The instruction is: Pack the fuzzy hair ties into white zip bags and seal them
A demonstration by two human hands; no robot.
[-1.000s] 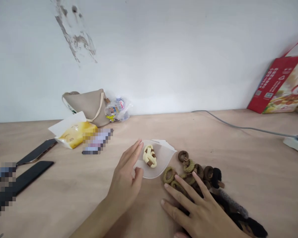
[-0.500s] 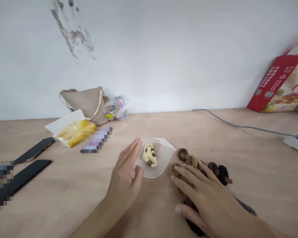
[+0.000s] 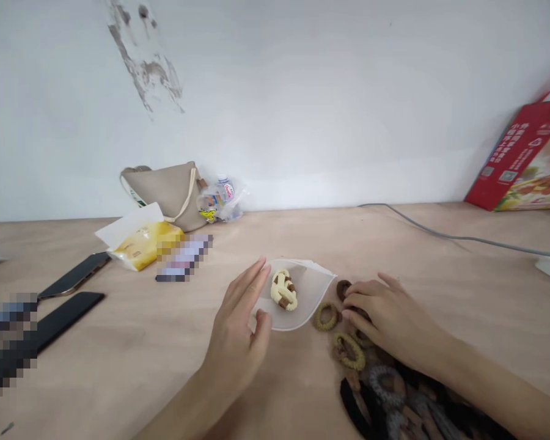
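My left hand (image 3: 236, 333) grips the edge of a frosted clear plastic bag (image 3: 313, 305), with the thumb below and the fingers along the opening. Inside the bag lies a linked chain of cream and brown fabric hair ties (image 3: 283, 291). My right hand (image 3: 387, 308) rests with curled fingers over a dark brown hair tie (image 3: 343, 289) and others beside the bag. Whether it grips one is hidden. An olive knitted hair tie (image 3: 325, 316) and a second one (image 3: 349, 351) lie below it, near a heap of dark hair ties (image 3: 385, 397).
A wooden tabletop (image 3: 119, 342) meets a white wall. On the left lie a phone (image 3: 76, 275), a black flat object (image 3: 68, 315), a yellow packet (image 3: 142, 247) and a pixelated item (image 3: 183, 260). A beige bag (image 3: 162, 195) and a red box (image 3: 517, 159) stand behind, with a grey cable (image 3: 467, 237).
My right hand has moved up and away from the heap to the ties next to the bag, uncovering several ties. My left hand stays on the bag, and the whole view has shifted slightly.
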